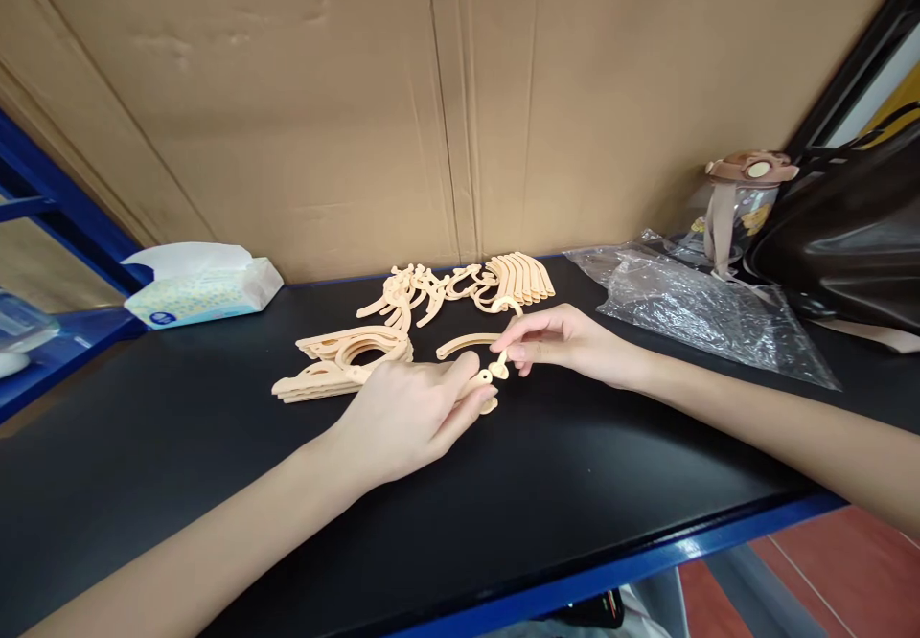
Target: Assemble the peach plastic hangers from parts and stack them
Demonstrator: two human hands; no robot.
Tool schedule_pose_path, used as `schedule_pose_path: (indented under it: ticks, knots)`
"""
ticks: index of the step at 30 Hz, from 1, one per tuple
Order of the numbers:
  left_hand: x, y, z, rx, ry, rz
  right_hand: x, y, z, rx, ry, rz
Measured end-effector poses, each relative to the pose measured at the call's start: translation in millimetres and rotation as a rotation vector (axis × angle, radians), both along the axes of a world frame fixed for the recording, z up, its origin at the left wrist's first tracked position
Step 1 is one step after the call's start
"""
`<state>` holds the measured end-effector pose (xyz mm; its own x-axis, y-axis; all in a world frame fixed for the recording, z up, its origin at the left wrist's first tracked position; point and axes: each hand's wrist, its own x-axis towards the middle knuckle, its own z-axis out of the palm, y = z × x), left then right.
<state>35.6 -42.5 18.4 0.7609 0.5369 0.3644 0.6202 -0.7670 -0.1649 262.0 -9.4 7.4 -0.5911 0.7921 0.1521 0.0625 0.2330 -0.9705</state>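
Observation:
My left hand (pixel 424 413) pinches a beige plastic piece (pixel 484 378) with a round holed end that sticks out past the fingertips. Close by on the right, my right hand (pixel 550 339) holds a beige hook (pixel 499 364), its knobbed end beside that hole; whether the two touch, I cannot tell. A curved beige arm (pixel 464 342) lies behind the hands. Left of them is a stack of folded beige hanger parts (pixel 323 379), partly covered by my left hand. Farther back lie a heap of beige hooks (pixel 409 291) and a row of curved arms (pixel 523 277).
A tissue pack (pixel 205 284) sits at the back left of the black table (pixel 575 504). On the right are a clear plastic bag (pixel 690 307), a bottle with a strap (pixel 747 202) and a dark bag (pixel 848 236). Cardboard (pixel 323 111) stands behind.

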Motion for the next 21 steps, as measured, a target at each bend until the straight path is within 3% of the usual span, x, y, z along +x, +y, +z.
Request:
schedule_pose_path:
  ticks: [21]
  knots:
    - [3.7,-1.5,-8.8,-0.081,0.035,-0.105,1.1,3.1,-2.0,-0.127,-0.034,0.117]
